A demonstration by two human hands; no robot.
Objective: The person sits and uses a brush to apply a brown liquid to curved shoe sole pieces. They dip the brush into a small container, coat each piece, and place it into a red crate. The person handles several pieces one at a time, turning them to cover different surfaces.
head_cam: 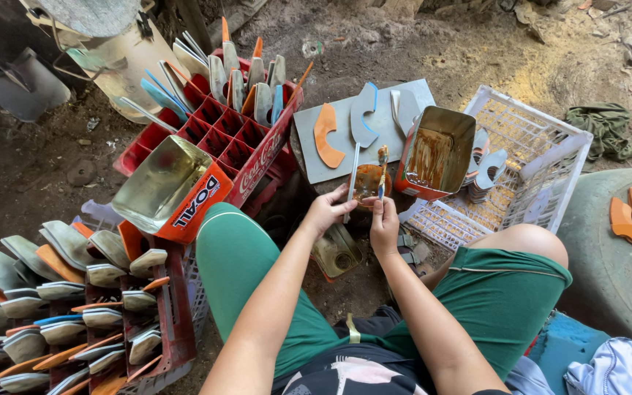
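My left hand [326, 211] grips a curved shoe sole piece [366, 183] whose face is smeared with brown glue. My right hand [384, 223] pinches a small brush [382, 170] upright, its bristles over the glued piece. Just beyond them lies a grey board [309, 157] carrying an orange curved piece [325, 136] and two grey curved pieces [363, 117]. An open square tin [434, 153] smeared with brown glue stands right of the board. My knees in green shorts frame both hands.
A red bottle crate [239, 143] at the left holds several upright sole pieces. A second tin [172, 188] rests on a lower crate [173, 322] packed with soles. A white plastic basket [543, 157] sits at the right, beside a round grey surface [608, 256] with orange pieces.
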